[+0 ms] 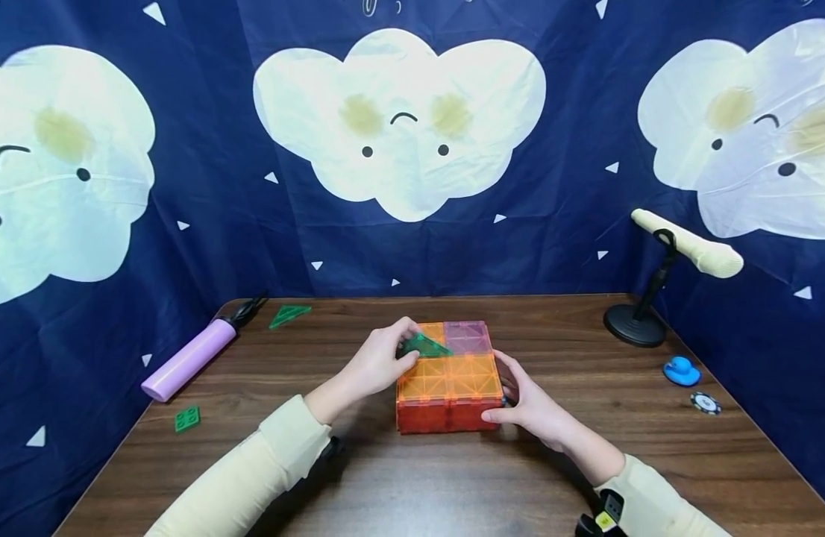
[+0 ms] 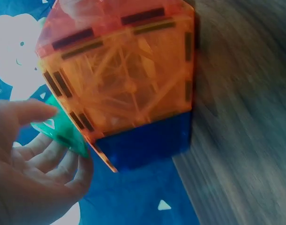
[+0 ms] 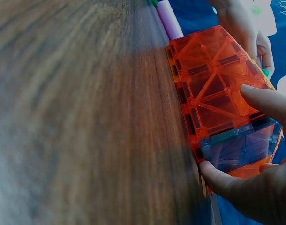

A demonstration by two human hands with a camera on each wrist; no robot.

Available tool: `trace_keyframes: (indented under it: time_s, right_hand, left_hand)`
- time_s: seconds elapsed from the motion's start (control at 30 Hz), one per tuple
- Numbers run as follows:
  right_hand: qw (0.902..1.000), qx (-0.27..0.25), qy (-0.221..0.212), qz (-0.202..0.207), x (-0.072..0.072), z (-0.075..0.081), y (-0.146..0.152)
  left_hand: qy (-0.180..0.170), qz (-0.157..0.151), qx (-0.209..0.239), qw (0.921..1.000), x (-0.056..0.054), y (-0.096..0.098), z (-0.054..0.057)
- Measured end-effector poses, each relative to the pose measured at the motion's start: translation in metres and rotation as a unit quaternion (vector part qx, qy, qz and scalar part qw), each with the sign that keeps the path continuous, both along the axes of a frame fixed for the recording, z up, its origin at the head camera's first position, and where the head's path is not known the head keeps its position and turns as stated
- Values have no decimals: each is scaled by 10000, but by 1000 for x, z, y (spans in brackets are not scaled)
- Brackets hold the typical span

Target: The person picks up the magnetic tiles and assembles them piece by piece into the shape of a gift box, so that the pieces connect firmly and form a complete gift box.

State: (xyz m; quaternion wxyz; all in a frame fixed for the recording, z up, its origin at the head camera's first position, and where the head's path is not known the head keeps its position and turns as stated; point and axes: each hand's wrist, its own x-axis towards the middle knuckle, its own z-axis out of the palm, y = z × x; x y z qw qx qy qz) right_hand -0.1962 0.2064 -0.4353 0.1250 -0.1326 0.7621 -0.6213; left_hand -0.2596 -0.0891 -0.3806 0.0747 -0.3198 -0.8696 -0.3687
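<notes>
A box built of see-through magnetic tiles [image 1: 450,415] stands mid-table, with red, orange and blue sides. Orange tiles and one purple tile [image 1: 469,337] make up its top. My left hand [image 1: 380,363] pinches a green triangular magnetic tile [image 1: 426,345] over the top's left rear part; in the left wrist view this triangle [image 2: 68,129] is beside the box's upper edge. My right hand [image 1: 535,403] holds the box's right front corner, thumb on the red front [image 3: 213,79] and fingers along the side, partly hidden in the head view.
A second green triangle [image 1: 290,315] and a purple cylinder with a black end [image 1: 191,359] lie at the left, near a green toy brick [image 1: 187,419]. On the right are a cream microphone on a black stand [image 1: 637,322], a blue toy cup and saucer [image 1: 682,371] and a poker chip [image 1: 706,403].
</notes>
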Motion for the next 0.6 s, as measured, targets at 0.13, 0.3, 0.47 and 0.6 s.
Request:
trace_keyframes:
  time_s: [0.13, 0.3, 0.47, 0.6]
  right_hand:
    - [10000, 8, 11, -39, -1, 1, 3]
    - [10000, -55, 35, -62, -2, 2, 4]
    - [9999, -84, 91, -23, -2, 0, 3]
    - [9999, -38, 104, -44, -2, -3, 3]
  left_hand:
    - [23, 281, 261, 9993, -12, -8, -1]
    - [131, 1194, 42, 9928, -50, -42, -8]
    - [-92, 1988, -1152, 9732, -92, -108, -22]
    - [-617, 2368, -2035, 9480, -109, -157, -28]
